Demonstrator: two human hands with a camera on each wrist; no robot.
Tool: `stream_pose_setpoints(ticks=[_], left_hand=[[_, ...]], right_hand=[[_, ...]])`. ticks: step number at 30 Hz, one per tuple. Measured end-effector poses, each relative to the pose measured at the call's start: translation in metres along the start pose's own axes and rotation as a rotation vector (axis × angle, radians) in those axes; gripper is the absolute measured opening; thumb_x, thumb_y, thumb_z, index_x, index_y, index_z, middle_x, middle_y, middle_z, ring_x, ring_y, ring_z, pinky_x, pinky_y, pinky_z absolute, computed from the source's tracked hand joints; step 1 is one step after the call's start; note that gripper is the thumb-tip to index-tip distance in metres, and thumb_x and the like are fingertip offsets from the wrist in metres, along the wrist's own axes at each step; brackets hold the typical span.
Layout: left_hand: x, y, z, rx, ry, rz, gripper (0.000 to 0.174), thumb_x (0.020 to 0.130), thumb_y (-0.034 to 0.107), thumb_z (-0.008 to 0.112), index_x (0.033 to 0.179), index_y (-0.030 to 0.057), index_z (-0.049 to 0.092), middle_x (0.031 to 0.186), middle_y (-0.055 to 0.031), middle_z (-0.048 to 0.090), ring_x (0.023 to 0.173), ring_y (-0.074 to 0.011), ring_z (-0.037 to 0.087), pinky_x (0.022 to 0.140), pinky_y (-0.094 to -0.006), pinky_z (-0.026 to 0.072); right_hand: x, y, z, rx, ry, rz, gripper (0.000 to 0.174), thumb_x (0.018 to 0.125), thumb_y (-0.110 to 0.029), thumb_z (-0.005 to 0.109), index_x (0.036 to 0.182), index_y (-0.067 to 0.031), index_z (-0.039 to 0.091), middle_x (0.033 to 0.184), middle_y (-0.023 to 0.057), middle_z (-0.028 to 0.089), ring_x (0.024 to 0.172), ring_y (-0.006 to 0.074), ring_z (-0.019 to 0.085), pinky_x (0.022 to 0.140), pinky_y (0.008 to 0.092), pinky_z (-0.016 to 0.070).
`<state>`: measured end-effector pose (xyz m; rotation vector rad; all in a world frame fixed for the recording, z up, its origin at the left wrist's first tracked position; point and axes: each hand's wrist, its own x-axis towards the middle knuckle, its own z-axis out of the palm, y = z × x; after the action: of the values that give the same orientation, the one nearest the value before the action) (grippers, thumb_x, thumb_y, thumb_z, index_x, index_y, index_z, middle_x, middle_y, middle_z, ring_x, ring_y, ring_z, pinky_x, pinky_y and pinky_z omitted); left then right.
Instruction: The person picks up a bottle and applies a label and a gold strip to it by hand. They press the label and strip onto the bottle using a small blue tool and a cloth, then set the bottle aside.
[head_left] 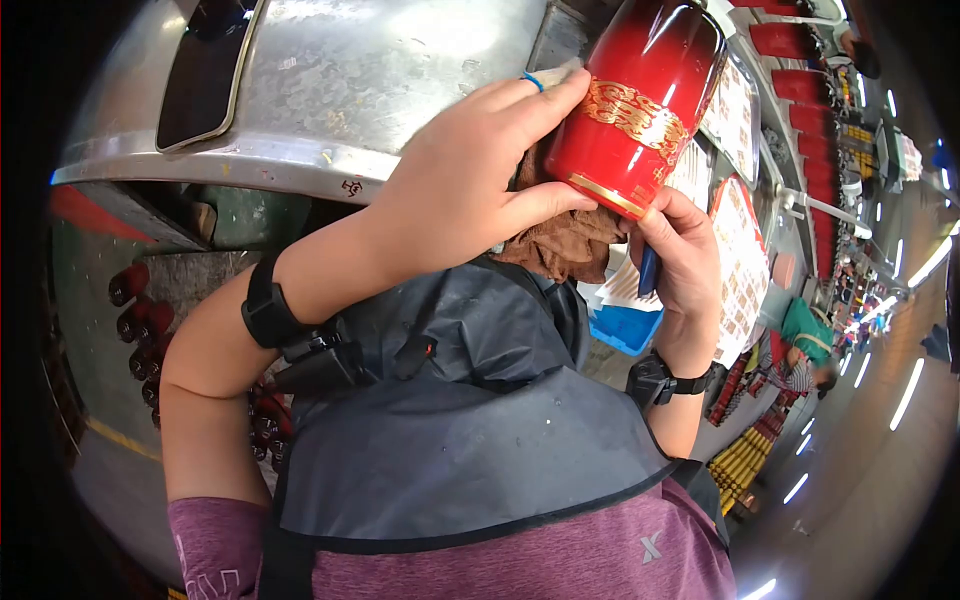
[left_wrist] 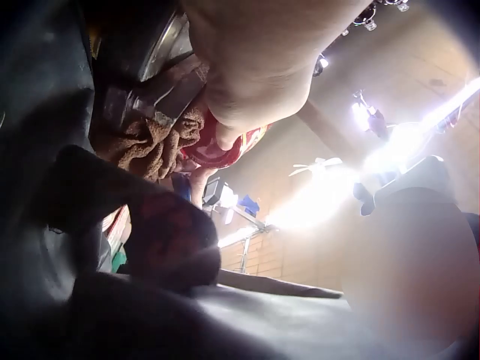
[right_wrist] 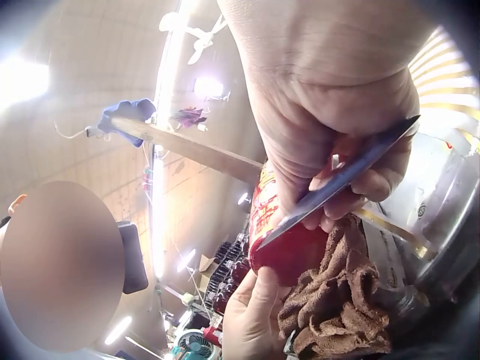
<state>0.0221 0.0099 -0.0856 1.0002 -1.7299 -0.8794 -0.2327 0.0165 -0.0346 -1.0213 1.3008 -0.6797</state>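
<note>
A glossy red bottle (head_left: pixel 640 110) with a gold band of ornament lies tilted in both hands, its base toward the person. My left hand (head_left: pixel 470 160), with a blue ring, grips it from the side, the thumb along its lower end. My right hand (head_left: pixel 682 250) is at the base, thumb and fingertips right at the rim. Its fingers also hold a thin, dark, pointed blade (right_wrist: pixel 341 184), which crosses in front of the bottle in the right wrist view. Below the bottle is a crumpled brown cloth (head_left: pixel 565 240), partly hidden by the hands.
A phone (head_left: pixel 208 70) lies on the metal worktop (head_left: pixel 320 100) at left. A blue tray (head_left: pixel 628 330) and printed sheets (head_left: pixel 738 270) are beyond the right hand. Dark red bottles (head_left: pixel 145 340) stand low at left. Racks of red items (head_left: pixel 800 90) line the right; another person (head_left: pixel 805 340) is farther off.
</note>
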Motion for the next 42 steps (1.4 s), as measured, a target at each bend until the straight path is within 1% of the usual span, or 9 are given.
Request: stream_pose_setpoints(ticks=[3, 5, 6, 9, 11, 14, 24, 32, 42], left_hand=[[-0.001, 0.003, -0.003, -0.034, -0.069, -0.123, 0.082, 0.076, 0.02, 0.082, 0.147, 0.0037, 0.044, 0.115, -0.0166, 0.061, 0.101, -0.0274, 0.059, 0.091, -0.0342, 0.0444], [-0.002, -0.001, -0.002, -0.073, -0.025, -0.065, 0.08, 0.079, 0.023, 0.081, 0.147, 0.0045, 0.044, 0.121, -0.0176, 0.061, 0.108, -0.0281, 0.06, 0.095, -0.0343, 0.0436], [-0.001, -0.002, -0.002, -0.073, -0.024, -0.065, 0.08, 0.079, 0.023, 0.081, 0.147, 0.0045, 0.044, 0.121, -0.0176, 0.061, 0.108, -0.0281, 0.06, 0.095, -0.0343, 0.0436], [0.0, -0.006, 0.0, -0.159, -0.009, -0.083, 0.077, 0.083, 0.025, 0.079, 0.147, 0.0044, 0.044, 0.13, -0.0186, 0.057, 0.121, -0.0267, 0.055, 0.104, -0.0353, 0.0394], [0.0, -0.012, 0.007, -0.127, 0.043, -0.041, 0.072, 0.087, 0.025, 0.076, 0.147, 0.0036, 0.043, 0.138, -0.0189, 0.052, 0.132, -0.0254, 0.047, 0.111, -0.0366, 0.0326], [-0.001, -0.011, 0.011, -0.192, 0.042, -0.091, 0.069, 0.089, 0.023, 0.073, 0.148, 0.0026, 0.042, 0.141, -0.0175, 0.051, 0.134, -0.0246, 0.043, 0.114, -0.0371, 0.0292], [-0.001, -0.012, 0.012, -0.211, 0.054, -0.084, 0.067, 0.09, 0.021, 0.072, 0.148, 0.0027, 0.042, 0.14, -0.0168, 0.051, 0.132, -0.0245, 0.045, 0.113, -0.0367, 0.0293], [-0.001, -0.007, 0.017, -0.165, 0.073, -0.097, 0.081, 0.084, 0.029, 0.079, 0.148, 0.0006, 0.039, 0.137, -0.0195, 0.05, 0.132, -0.0281, 0.045, 0.113, -0.0386, 0.0301], [-0.001, -0.011, 0.02, -0.175, 0.099, -0.072, 0.074, 0.088, 0.028, 0.075, 0.147, -0.0004, 0.041, 0.136, -0.0195, 0.05, 0.131, -0.0269, 0.045, 0.113, -0.0377, 0.0303]], right_hand=[[0.002, 0.001, -0.001, 0.002, 0.007, 0.026, 0.013, 0.09, -0.016, 0.074, 0.09, -0.0056, 0.066, 0.081, 0.0005, 0.068, 0.07, 0.0045, 0.057, 0.063, 0.019, 0.0433], [0.002, 0.002, -0.002, -0.009, 0.004, 0.023, 0.013, 0.089, -0.016, 0.074, 0.089, -0.0058, 0.067, 0.081, 0.0003, 0.067, 0.069, 0.0041, 0.057, 0.062, 0.019, 0.043], [0.002, 0.002, -0.002, -0.02, 0.002, 0.018, 0.013, 0.089, -0.017, 0.074, 0.089, -0.006, 0.067, 0.081, 0.0, 0.067, 0.067, 0.0037, 0.056, 0.06, 0.0189, 0.0427], [0.002, 0.001, -0.001, -0.036, 0.003, 0.008, 0.013, 0.089, -0.017, 0.074, 0.089, -0.0063, 0.067, 0.08, -0.0001, 0.067, 0.067, 0.0037, 0.055, 0.061, 0.0189, 0.0425], [0.001, 0.001, -0.001, -0.033, 0.005, 0.01, 0.013, 0.089, -0.017, 0.074, 0.089, -0.0063, 0.067, 0.08, -0.0003, 0.067, 0.067, 0.0037, 0.055, 0.061, 0.0189, 0.0425], [0.001, 0.001, 0.0, -0.031, 0.011, 0.014, 0.013, 0.089, -0.017, 0.075, 0.089, -0.0061, 0.067, 0.08, -0.0004, 0.067, 0.068, 0.0038, 0.056, 0.061, 0.019, 0.0426], [0.001, 0.001, 0.0, -0.017, 0.011, 0.022, 0.013, 0.089, -0.017, 0.075, 0.09, -0.0062, 0.067, 0.081, -0.0002, 0.067, 0.07, 0.0043, 0.056, 0.063, 0.0193, 0.0425], [0.001, 0.001, 0.0, -0.012, 0.013, 0.014, 0.013, 0.089, -0.016, 0.075, 0.09, -0.0062, 0.067, 0.082, -0.0004, 0.067, 0.071, 0.0043, 0.056, 0.065, 0.0194, 0.0424], [0.0, 0.0, 0.001, -0.002, 0.007, 0.017, 0.012, 0.089, -0.016, 0.074, 0.09, -0.0057, 0.067, 0.082, 0.0005, 0.068, 0.072, 0.0049, 0.057, 0.065, 0.0196, 0.0424]])
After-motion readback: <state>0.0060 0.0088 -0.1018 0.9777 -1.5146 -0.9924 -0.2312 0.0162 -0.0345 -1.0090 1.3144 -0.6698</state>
